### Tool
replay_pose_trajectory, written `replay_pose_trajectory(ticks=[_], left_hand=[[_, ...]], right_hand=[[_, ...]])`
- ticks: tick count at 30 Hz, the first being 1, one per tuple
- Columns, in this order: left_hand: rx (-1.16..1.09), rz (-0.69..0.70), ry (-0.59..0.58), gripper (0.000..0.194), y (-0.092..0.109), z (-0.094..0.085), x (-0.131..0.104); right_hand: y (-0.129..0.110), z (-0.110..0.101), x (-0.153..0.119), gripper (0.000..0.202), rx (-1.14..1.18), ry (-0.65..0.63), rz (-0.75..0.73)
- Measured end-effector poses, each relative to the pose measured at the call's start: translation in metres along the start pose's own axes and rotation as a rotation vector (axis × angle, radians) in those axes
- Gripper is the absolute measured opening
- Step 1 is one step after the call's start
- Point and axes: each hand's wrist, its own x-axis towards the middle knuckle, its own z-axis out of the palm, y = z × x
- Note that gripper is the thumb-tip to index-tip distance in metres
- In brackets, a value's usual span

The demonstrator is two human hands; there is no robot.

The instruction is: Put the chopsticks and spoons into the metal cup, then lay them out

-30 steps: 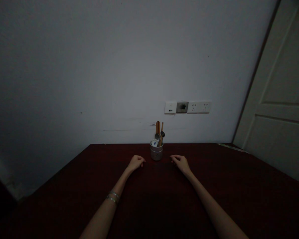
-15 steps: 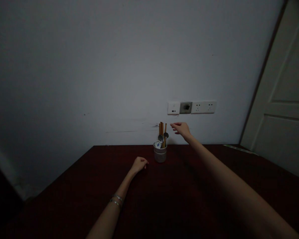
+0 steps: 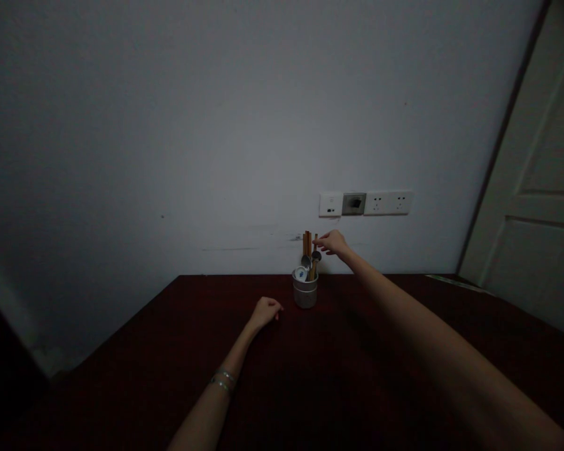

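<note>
A metal utensil holder [image 3: 305, 297] stands upright on the dark red table [image 3: 338, 363]. Several wooden chopsticks [image 3: 307, 244] rise from it, along with metal spoons [image 3: 306, 261] and a white piece with a blue mark [image 3: 301, 274], perhaps a ceramic spoon. My right hand [image 3: 332, 242] reaches in from the right, its thumb and fingertips closed around the top of the single rightmost chopstick [image 3: 315, 247], which still stands in the holder. Left of the holder, my left hand [image 3: 265, 311] rests on the tabletop with curled fingers, apart from the holder, and nothing shows in it.
Behind the table rises a pale wall [image 3: 244, 138] with a row of switches and sockets [image 3: 365, 203] above the holder's right side. A panelled door [image 3: 540, 188] is at the right. A thin pale strip [image 3: 458, 283] lies along the table's back right edge.
My right hand has moved left and slightly down from beside the holder onto the rightmost chopstick, its fingertips closing there. My left hand has stayed on the table. The view has shifted slightly.
</note>
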Motion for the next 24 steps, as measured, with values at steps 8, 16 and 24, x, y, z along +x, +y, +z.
replay_pose_trajectory(ticks=[8, 16, 24], left_hand=[[-0.016, 0.005, 0.002, 0.024, 0.000, 0.001, 0.001], [-0.021, -0.003, -0.008, 0.025, 0.004, 0.000, -0.002], [-0.028, -0.019, -0.002, 0.024, 0.006, -0.001, -0.004]], right_hand=[[0.003, 0.010, 0.004, 0.022, -0.043, 0.020, -0.043], [0.008, 0.014, 0.007, 0.017, -0.037, 0.048, -0.029], [0.010, 0.017, 0.009, 0.015, -0.042, 0.040, -0.018]])
